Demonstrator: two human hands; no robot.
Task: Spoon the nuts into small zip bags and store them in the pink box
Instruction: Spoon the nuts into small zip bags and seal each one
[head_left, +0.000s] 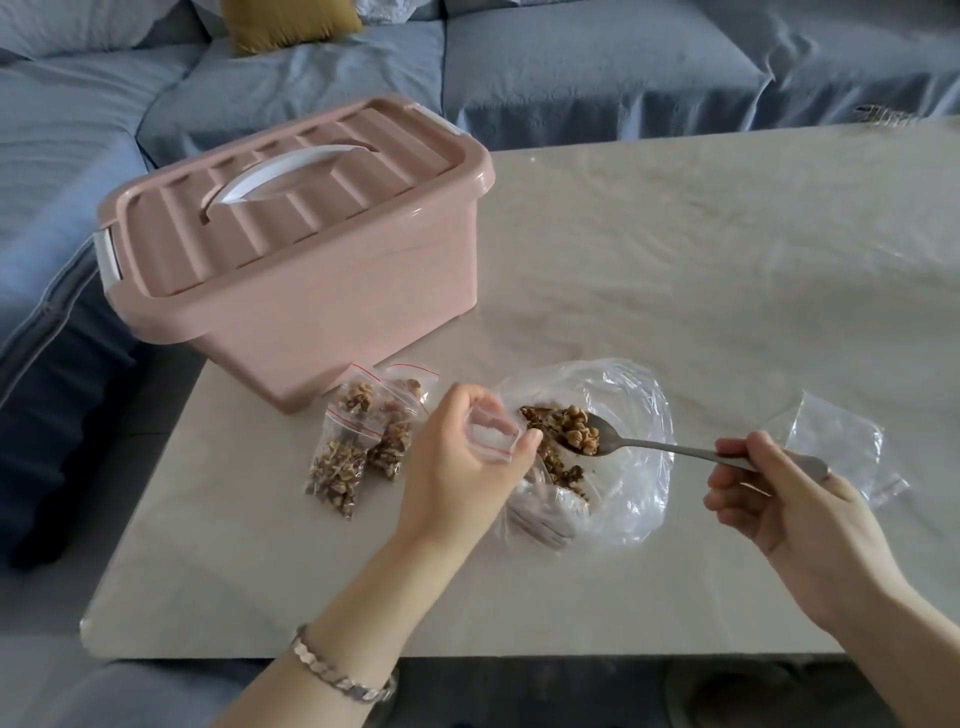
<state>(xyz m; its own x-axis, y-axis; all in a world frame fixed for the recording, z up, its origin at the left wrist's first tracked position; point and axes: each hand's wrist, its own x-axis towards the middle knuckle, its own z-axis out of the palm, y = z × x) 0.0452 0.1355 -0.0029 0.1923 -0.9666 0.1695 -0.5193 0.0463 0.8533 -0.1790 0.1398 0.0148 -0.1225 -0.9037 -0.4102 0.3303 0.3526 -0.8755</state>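
Sofa (571, 67) cushions in quilted blue-grey cloth wrap round the far and left sides, with a ribbed mustard cushion (291, 23) at the top edge. Before them lies a pale table (727, 260) with a glossy, marble-like top and rounded corners. On its far left corner stands the pink box (332, 291), smooth rectangular plastic, its ridged lid on, with a curved white handle (291, 174) lying flat on the lid and white latches (106, 257) at the ends. Nearer, at mid-table, a large clear bag (634, 467) of thin crinkled film sits open with brown nut pieces inside. The left hand (457, 462) hovers at its left rim, fingers and thumb curled round a small zip bag (491, 434) with a red strip at its mouth, holding the mouth open. The right hand (800, 504) pinches the handle of a grey metal spoon (665, 447), whose bowl is heaped with nuts (576, 431) just beside the small bag's mouth, over the large bag. Four filled zip bags (358, 441), red-striped and lumpy with nuts, lie overlapping between the box and the left hand. Empty zip bags (841, 447) lie behind the right hand. A silver link bracelet (337, 670) circles the left wrist.
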